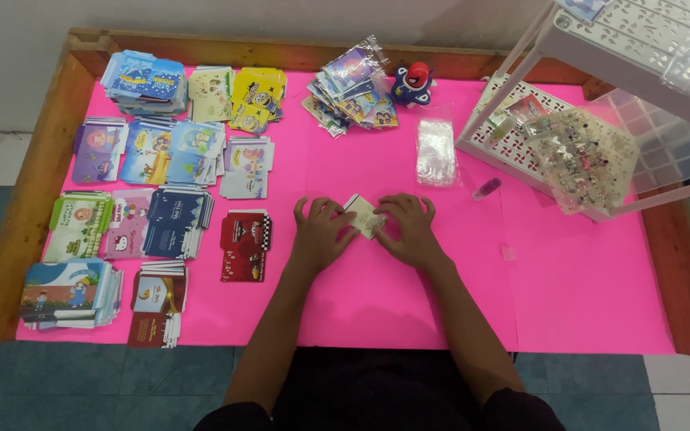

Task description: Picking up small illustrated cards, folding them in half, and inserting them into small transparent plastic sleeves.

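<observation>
A wooden-rimmed table [49,172] covered by a bright pink sheet [377,295] fills most of the view. At the right edge a white lattice shelf rack [513,148] stands on the sheet, its lower tier carrying a clear bag of small trinkets [584,160], with a clear compartment box [664,140] behind it. The left third of the sheet is taken up by rows of stacked printed envelopes in many colours [149,152], and the stack nearest the hands is a dark red one [245,245]. Near the far edge lies a fanned pile of cards in clear sleeves [351,88], beside it a small blue and red toy figure [414,85], and just right of centre a stack of empty clear plastic sleeves [436,152]. A small purple tube [486,189] lies near the rack's foot. Nothing stands between the hands and these things. Both forearms reach in from the near edge and meet at the middle of the sheet. The left hand [319,233] lies palm down with fingers loosely spread, its fingertips pressing the left edge of a small cream-coloured envelope [363,215]. The right hand [411,227] is likewise flattened, its fingers bearing on the envelope's right side. The envelope lies tilted on the sheet, held between the two hands.
</observation>
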